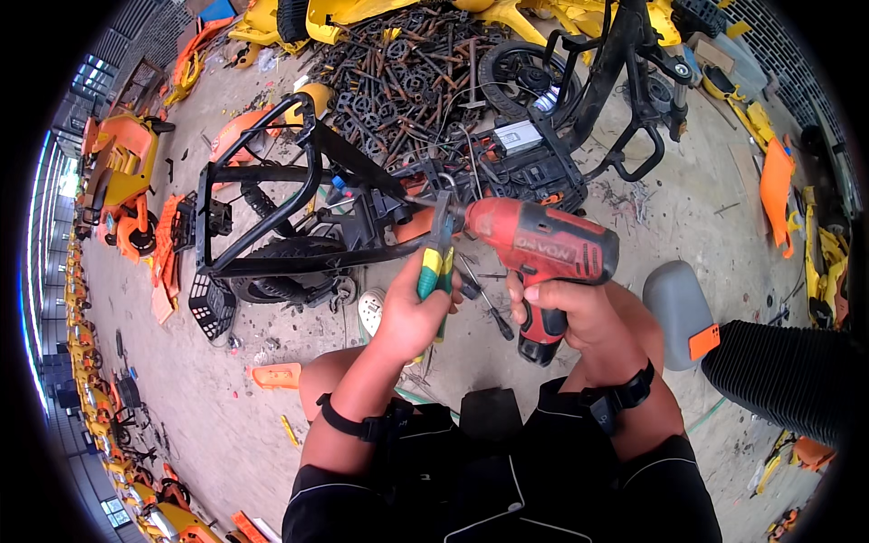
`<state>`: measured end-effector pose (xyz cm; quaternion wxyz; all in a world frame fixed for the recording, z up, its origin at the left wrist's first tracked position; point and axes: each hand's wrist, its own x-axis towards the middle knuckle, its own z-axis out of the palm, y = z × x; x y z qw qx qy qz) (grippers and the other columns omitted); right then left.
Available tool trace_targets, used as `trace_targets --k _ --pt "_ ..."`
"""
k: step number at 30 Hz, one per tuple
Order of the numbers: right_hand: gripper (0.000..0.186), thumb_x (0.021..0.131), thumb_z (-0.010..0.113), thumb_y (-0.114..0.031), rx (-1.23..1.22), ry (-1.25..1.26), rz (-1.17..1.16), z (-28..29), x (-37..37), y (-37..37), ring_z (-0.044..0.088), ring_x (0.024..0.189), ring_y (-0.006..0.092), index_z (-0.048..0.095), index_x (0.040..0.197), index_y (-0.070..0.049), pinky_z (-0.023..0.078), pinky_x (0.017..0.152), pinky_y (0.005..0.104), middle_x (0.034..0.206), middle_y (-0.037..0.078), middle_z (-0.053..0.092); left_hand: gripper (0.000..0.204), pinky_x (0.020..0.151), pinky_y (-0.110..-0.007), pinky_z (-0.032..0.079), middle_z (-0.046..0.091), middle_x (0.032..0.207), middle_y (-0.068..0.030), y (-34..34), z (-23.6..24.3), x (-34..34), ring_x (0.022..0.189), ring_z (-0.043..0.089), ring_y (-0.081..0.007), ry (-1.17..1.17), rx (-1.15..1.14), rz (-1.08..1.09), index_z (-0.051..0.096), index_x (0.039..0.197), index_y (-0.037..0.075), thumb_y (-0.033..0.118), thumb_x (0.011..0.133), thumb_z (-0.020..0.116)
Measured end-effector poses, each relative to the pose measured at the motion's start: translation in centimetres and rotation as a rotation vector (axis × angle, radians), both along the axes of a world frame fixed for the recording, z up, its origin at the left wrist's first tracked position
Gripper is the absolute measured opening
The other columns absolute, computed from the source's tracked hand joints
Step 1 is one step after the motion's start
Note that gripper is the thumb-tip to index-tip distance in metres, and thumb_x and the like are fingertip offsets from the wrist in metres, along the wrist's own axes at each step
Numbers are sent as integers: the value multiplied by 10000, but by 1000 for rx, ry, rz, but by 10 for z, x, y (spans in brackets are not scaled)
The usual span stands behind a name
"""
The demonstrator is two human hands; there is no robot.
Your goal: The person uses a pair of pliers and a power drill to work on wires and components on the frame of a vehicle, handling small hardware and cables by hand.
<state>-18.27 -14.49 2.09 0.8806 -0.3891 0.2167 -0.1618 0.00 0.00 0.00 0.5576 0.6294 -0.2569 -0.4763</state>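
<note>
My left hand point(407, 312) is closed around pliers point(436, 261) with green and yellow handles, their dark jaws pointing up. In my right hand point(575, 308) is a red and black cordless drill point(552, 240), gripped by its handle, its nose pointing left. The nose and the plier jaws meet at a black metal vehicle frame point(317, 264); what exactly the jaws hold cannot be made out. An open black housing with wiring point(529, 163) lies just beyond the drill. Below the tools, a screwdriver point(496, 312) rests on the floor between my legs.
Beyond the frame lies a big heap of rusty metal parts point(398, 81). A loose wheel point(516, 77) and a black fork frame point(615, 81) are at the far right. A grey seat point(677, 312) with an orange phone point(704, 341) stands right. Yellow and orange vehicles line the left.
</note>
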Motion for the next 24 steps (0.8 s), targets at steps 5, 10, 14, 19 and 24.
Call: trace_targets --k 5,10,14,19,24 --pt "488 778 676 -74 -3 4 1 1 -3 2 638 695 216 557 1240 24 537 672 369 891 120 648 447 711 -293 528 619 958 -58 1 -3 -4 816 614 -148 33 -11 24 514 1254 10 -54 818 440" --pt "469 784 675 -77 -13 -1 -8 1 -1 3 634 699 213 561 1228 24 533 668 365 882 114 643 443 772 -334 543 617 1017 -72 1 -3 -1 879 628 -178 20 4 1 511 1230 15 -63 802 424" --pt "463 783 677 -76 -31 13 -6 -2 0 2 635 702 213 566 1220 24 533 669 361 880 113 644 452 778 -337 544 619 1022 -73 1 -3 -1 883 630 -180 33 19 9 510 1240 19 -64 804 425" --pt "463 779 681 -77 -24 10 -14 1 1 3 637 701 210 570 1217 26 536 669 361 879 111 646 428 721 -303 532 621 976 -65 0 -2 -1 823 615 -153 50 -5 45 520 1241 4 -57 824 445" --pt "464 777 685 -69 -11 11 -16 0 0 1 638 695 209 572 1217 27 542 669 363 882 111 647 430 725 -306 532 619 990 -71 0 -3 0 828 619 -161 61 -7 46 519 1239 3 -65 822 444"
